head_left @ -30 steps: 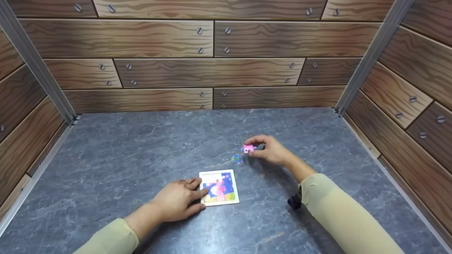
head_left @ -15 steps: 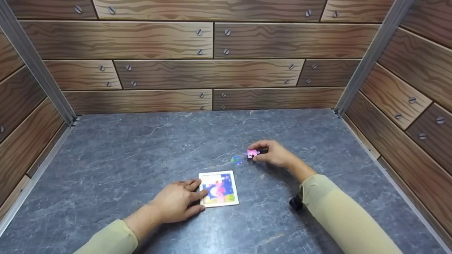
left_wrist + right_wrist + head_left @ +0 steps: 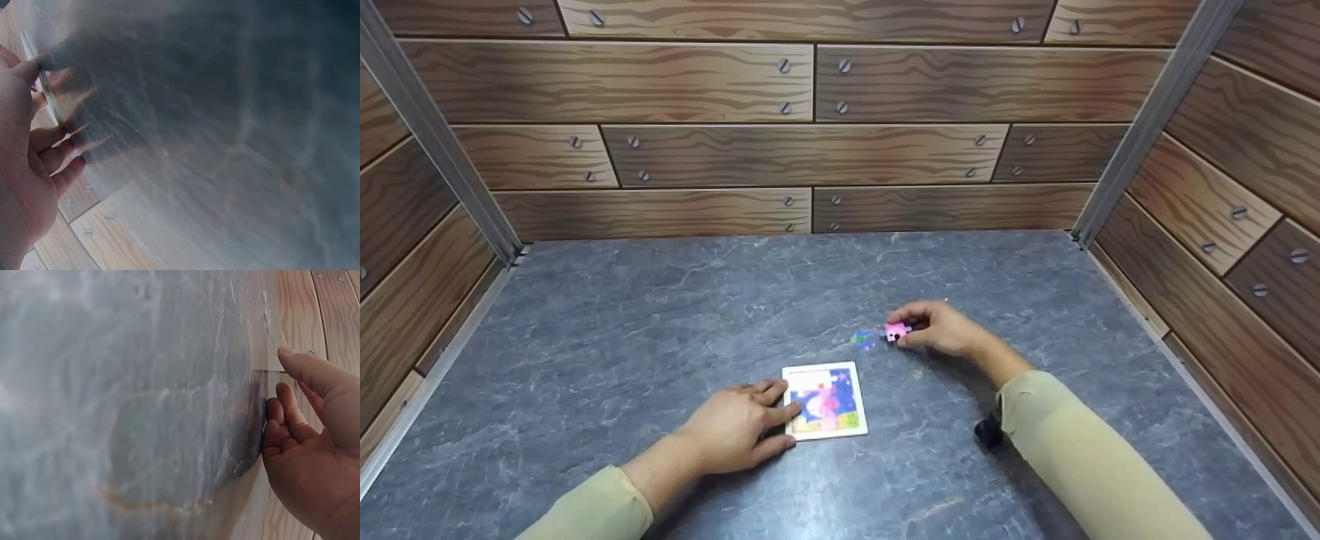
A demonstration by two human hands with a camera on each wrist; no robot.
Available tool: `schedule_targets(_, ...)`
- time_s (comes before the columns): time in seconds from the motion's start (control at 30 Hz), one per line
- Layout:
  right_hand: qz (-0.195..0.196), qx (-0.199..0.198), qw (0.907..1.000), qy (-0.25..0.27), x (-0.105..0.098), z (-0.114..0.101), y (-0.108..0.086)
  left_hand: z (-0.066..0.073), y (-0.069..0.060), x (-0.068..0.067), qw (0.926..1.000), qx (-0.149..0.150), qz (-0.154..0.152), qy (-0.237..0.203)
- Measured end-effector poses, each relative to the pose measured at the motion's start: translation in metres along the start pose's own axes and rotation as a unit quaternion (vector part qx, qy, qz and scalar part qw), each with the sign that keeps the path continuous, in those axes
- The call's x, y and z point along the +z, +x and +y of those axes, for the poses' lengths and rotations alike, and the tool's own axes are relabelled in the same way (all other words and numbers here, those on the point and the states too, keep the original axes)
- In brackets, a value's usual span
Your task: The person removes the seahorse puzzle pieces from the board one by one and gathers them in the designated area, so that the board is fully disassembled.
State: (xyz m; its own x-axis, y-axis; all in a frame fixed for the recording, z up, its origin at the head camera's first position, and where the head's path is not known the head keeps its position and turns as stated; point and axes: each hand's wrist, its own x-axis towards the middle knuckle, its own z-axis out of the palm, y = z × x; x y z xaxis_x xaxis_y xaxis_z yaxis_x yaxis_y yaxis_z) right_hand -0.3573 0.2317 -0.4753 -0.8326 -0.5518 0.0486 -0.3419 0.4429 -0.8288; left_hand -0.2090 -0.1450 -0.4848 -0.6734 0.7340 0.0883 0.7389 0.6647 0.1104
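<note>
Right hand (image 3: 949,330) pinches pink piece (image 3: 895,331); left hand (image 3: 739,421), fingers extended, touches puzzle (image 3: 831,405). Fetching step, I judge; next needs careful alignment.

text/labels: none legible | numbers: none legible | wrist views: somewhat blurred, less certain

The left sleeve (image 3: 589,508) and right sleeve (image 3: 1095,454) are plain pale khaki-green; a small black device (image 3: 988,431) shows just beside the right cuff (image 3: 1014,401).
</note>
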Motion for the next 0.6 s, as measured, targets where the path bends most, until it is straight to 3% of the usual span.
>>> schedule_targets(0.6, -0.005, 0.017, 0.9998, -0.013, -0.0007, 0.0029, -0.0004, 0.0007, -0.0003, -0.0011, 1.0000, -0.003, 0.001, -0.008)
